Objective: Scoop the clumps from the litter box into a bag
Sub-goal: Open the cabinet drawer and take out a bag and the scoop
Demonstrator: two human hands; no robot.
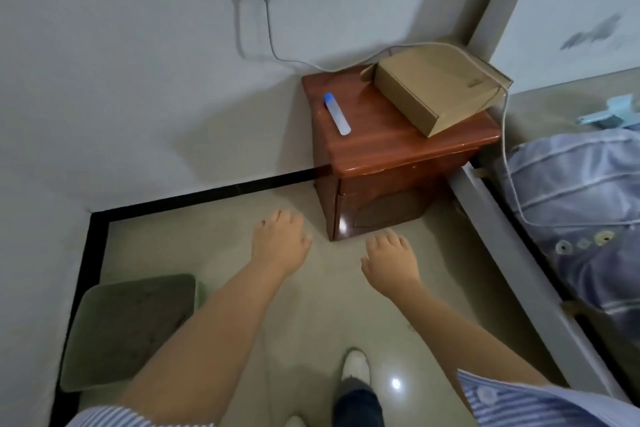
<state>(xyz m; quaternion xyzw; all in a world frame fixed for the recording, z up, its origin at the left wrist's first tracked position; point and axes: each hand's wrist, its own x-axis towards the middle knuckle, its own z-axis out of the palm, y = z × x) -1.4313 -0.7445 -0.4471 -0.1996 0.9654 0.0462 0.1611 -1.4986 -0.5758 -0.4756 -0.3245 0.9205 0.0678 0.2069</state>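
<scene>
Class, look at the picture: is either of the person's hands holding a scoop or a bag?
No. The left hand and the right hand both hang over the floor with relaxed fingers and hold nothing.

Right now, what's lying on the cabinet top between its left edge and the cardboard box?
A clear tube with a blue cap, lying flat on the wooden cabinet, apart from the cardboard box, in the head view.
</scene>
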